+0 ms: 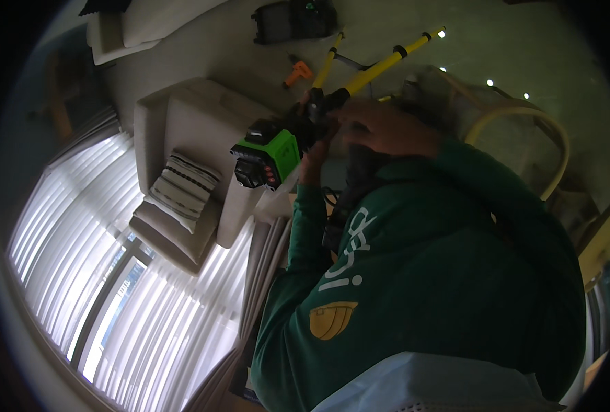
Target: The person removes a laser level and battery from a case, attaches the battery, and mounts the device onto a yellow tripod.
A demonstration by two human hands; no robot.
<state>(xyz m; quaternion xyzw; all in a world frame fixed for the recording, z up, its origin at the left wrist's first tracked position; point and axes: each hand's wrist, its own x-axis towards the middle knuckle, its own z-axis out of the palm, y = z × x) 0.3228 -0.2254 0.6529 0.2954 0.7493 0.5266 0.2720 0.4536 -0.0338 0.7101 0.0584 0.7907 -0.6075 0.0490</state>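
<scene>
A green and black laser level [277, 152] sits tilted at the head of a yellow tripod [380, 71], whose legs stretch toward the far right. My left hand [313, 163] is wrapped around the back of the laser level, near the black mount [316, 105], with most of its fingers hidden. Close beside the mount is my right hand [390, 130], dim and smeared, its fingertips toward the tripod head. Whether those fingers touch or grip anything cannot be made out. Green sleeves cover both my arms.
An orange drill-like tool [297, 73] lies on the floor beyond the tripod, with a black case [294, 22] farther back. To the left stand a beige armchair [205, 113], a striped cushion [183, 189] and white curtains [174, 323]. A curved wooden chair [557, 134] is at right.
</scene>
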